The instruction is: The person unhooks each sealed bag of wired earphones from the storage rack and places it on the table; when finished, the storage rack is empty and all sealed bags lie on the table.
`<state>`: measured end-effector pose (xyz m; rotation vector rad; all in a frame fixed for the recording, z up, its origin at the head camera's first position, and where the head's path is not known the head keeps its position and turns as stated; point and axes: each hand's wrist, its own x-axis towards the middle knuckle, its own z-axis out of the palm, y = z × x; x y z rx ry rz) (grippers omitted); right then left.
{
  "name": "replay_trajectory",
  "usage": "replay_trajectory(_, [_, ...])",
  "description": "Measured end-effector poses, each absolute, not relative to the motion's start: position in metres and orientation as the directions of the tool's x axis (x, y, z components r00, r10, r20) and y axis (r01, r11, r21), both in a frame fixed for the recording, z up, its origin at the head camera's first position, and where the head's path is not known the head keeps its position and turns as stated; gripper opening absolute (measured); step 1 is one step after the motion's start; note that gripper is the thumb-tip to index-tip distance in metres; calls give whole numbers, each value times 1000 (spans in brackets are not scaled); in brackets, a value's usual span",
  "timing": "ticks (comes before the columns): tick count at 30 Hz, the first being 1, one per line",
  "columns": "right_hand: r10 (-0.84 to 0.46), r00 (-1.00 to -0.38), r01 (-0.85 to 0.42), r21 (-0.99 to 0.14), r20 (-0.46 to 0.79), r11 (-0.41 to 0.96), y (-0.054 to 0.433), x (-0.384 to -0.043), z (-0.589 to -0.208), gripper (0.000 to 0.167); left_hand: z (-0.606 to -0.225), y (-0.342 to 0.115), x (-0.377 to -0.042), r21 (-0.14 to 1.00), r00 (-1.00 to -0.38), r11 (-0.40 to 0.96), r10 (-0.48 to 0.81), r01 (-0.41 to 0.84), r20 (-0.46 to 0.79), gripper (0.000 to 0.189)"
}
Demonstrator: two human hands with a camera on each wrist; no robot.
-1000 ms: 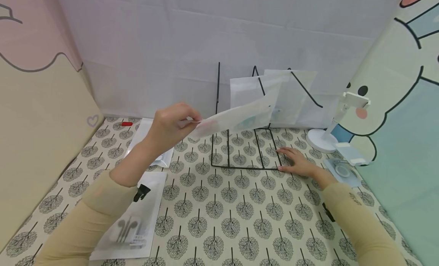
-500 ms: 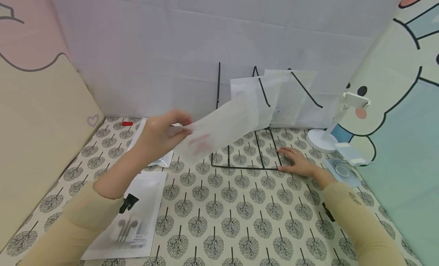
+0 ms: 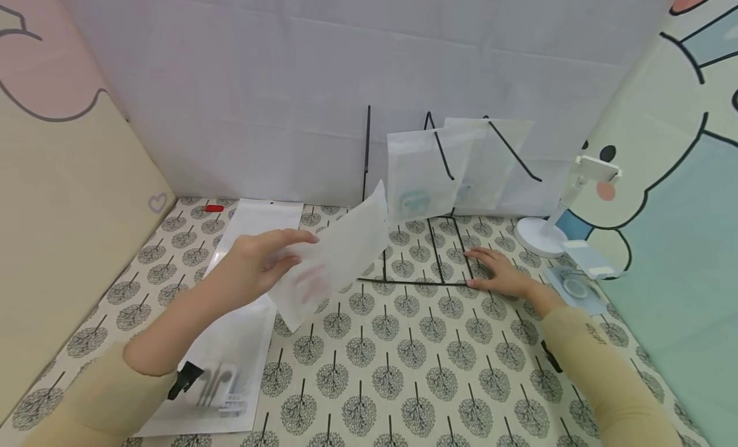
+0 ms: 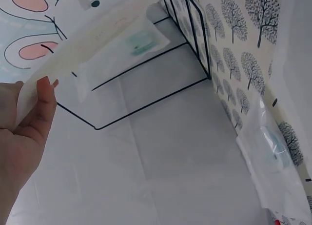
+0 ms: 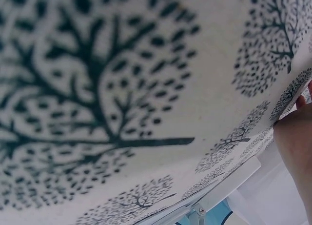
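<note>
While the left hand point(image 3: 254, 264) pinches a white bag point(image 3: 346, 248) between thumb and fingers, above the table point(image 3: 403, 396) by the rack's left side, the right hand point(image 3: 498, 274) rests at the right front corner of the rack point(image 3: 412, 283), thumb and fingertips apart on its wire. Red shows through the held bag. Other bags point(image 3: 426, 184) hang from the rack.

Left grip point(image 3: 258, 266) in midair — pinching, right grip point(image 3: 500, 274) low — fingers point(image 3: 483, 252) seemingly relaxed
</note>
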<state>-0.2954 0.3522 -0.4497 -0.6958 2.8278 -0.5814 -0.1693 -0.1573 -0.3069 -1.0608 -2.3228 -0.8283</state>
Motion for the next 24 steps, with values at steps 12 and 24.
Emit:
replay_trajectory(12, [-479, -876, -417, -409, -58, 812, 351, -296, -452, 77, -323, -166, -129, 652, -914, 641, 282, 405, 290, 45])
replay_trajectory(24, [-476, -877, -413, -403, -66, 817, 352, -296, -451, 76, -348, -159, -99, 867, -978, 467, 185, 175, 98, 62])
